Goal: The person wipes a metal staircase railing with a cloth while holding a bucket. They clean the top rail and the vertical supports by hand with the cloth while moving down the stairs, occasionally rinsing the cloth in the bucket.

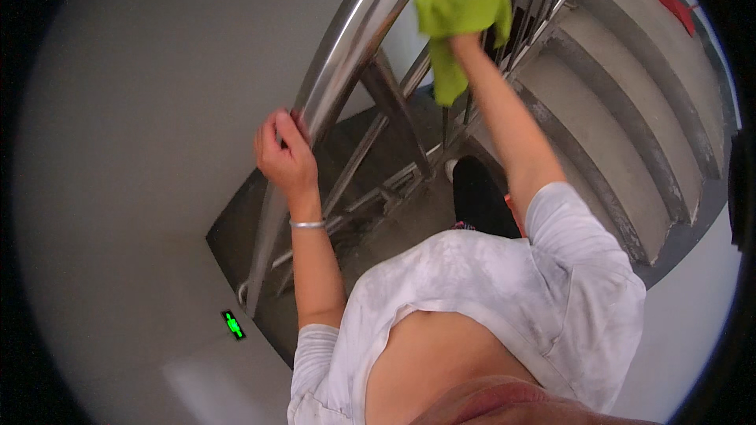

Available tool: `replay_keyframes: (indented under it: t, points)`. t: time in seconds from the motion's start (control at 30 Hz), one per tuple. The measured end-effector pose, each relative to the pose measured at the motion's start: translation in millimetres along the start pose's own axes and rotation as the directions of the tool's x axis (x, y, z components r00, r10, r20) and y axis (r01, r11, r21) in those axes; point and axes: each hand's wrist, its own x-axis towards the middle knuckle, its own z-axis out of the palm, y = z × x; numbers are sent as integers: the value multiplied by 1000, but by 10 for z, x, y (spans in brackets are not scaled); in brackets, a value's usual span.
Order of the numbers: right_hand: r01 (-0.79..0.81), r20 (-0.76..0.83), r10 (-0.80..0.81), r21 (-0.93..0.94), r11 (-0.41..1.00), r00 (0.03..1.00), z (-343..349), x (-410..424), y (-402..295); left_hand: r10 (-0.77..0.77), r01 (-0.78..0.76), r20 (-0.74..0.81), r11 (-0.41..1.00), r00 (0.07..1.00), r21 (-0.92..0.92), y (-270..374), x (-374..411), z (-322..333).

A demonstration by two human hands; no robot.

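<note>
A polished metal handrail (348, 41) curves from the top of the view down past the left of my body. My left hand (287, 153) is at this rail, fingers curled at its edge; whether they grip it cannot be told. A silver bangle (308, 225) circles the left wrist. My right hand (465, 41) is stretched forward at the railing's lower bars and largely covered by a lime-green cloth (452, 65), which it holds. One end of the cloth hangs down beside the upright bars (520, 12). The fingers under the cloth are hidden.
Curved concrete steps (614, 82) with darker edges rise on the right. A red dustpan-like object (670, 3) lies at the upper right. A grey wall (147, 100) fills the left, with a lit green sign (233, 324) low on it. My dark-clad leg (481, 200) stands beside the railing's base.
</note>
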Motion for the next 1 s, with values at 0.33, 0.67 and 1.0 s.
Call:
replay_keyframes:
  t: [0.33, 0.67, 1.0]
  points:
    - [619, -70, -640, -195, 761, 765, -582, 887, 283, 53, -49, -38, 994, 998, 95, 21, -76, -18]
    - [117, -92, -90, 353, 928, 992, -403, 653, 670, -8, 6, 18, 996, 1000, 89, 157, -69, -41]
    - [277, -47, -308, -324, 904, 950, -529, -20, 954, -200, 179, 79, 960, 977, 215, 344, -181, -177]
